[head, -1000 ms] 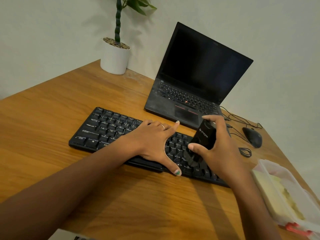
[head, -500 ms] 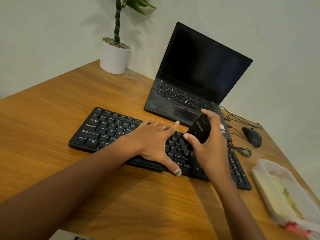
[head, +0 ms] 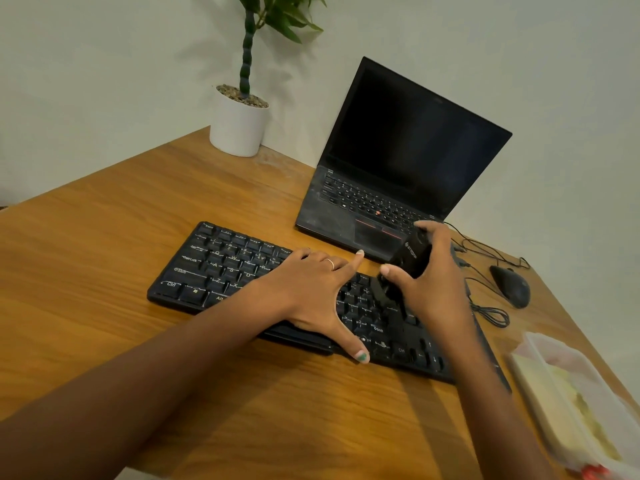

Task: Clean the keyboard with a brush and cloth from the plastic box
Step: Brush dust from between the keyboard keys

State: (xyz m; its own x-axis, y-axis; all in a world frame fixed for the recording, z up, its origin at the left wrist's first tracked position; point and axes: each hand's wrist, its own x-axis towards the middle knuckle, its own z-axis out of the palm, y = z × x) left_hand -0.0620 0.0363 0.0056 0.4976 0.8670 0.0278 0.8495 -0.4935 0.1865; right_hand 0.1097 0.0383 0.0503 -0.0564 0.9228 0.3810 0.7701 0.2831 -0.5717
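Two hands, left hand (head: 311, 289) and right hand (head: 433, 285), one keyboard (head: 221, 268), one brush (head: 408, 261).

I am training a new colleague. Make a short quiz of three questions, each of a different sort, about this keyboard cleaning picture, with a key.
1. True or false: the left hand lies flat on the keyboard with its fingers spread.
2. Multiple choice: what does the right hand hold? A. a yellow cloth B. a black brush C. the mouse
3. Fill in: the plastic box stands at the ____ edge of the table, seen from the person.

Key
1. True.
2. B; its bristles point down at the keys.
3. Right; something pale yellow lies inside it, too blurred to name.
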